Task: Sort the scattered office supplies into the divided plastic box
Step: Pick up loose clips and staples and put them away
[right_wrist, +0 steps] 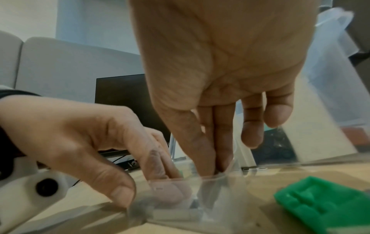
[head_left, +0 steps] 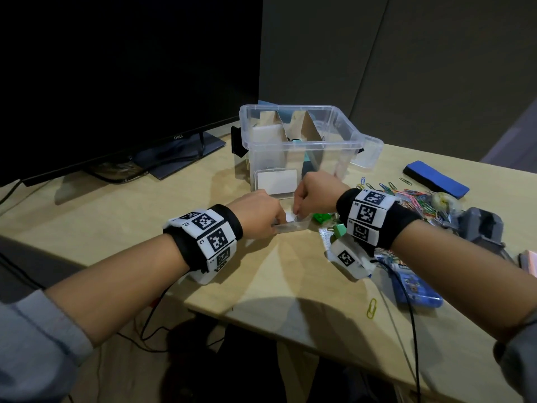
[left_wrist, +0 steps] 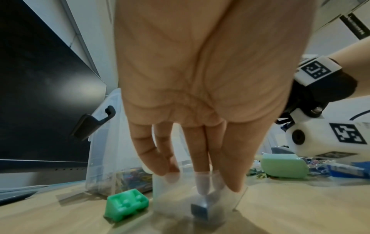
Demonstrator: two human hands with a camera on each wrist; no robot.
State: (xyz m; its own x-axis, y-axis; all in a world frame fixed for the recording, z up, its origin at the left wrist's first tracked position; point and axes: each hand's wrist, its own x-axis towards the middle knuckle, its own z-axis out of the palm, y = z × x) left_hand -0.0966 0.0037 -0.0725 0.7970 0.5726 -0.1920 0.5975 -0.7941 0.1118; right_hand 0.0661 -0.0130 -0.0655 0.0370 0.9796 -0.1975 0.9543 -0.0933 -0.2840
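Head view: pale wood-grain counter (head_left: pixel 279 274), dark monitor (head_left: pixel 116 68), grey wall panels. Clear divided box (head_left: pixel 299 141) at centre. Left hand (head_left: pixel 257 216) gripping small clear case (head_left: pixel 292 226); right hand (head_left: pixel 315 194) pinching inside.

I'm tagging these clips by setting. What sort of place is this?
Most likely an office desk or workstation. A Dell monitor stands on a light wooden desk backed by grey partition panels, and coloured paper clips lie scattered beside a clear plastic box.

grey sleeves (head_left: pixel 35 338), black wristbands (head_left: pixel 232 225) (white tags, seemingly coded)
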